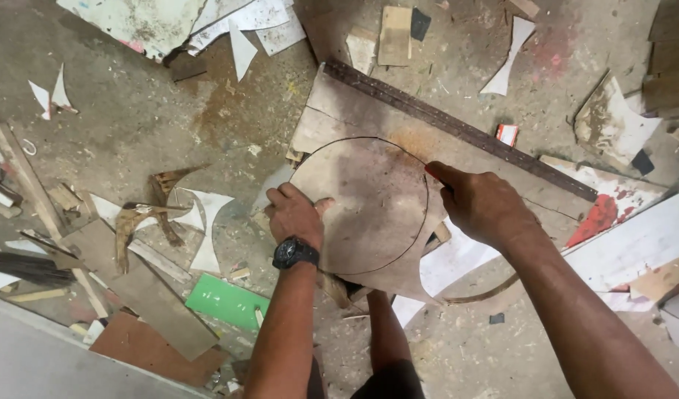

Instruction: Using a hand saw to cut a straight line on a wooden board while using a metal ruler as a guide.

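Fingers (304,198) of the left hand (295,216) pressed flat, steadying the plywood board (369,199); right hand (481,205) pinched a red pencil (432,171) on the drawn circle (417,166).

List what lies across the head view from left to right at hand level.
Curved wood offcuts → left hand with black wristwatch → round board marked with a drawn circle → right hand → red-stained scrap → white sheet.

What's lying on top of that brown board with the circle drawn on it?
On the board lie a long dark metal ruler, the left hand and the right hand, which holds a red marker tip. Whatever lies beneath the hands is hidden.
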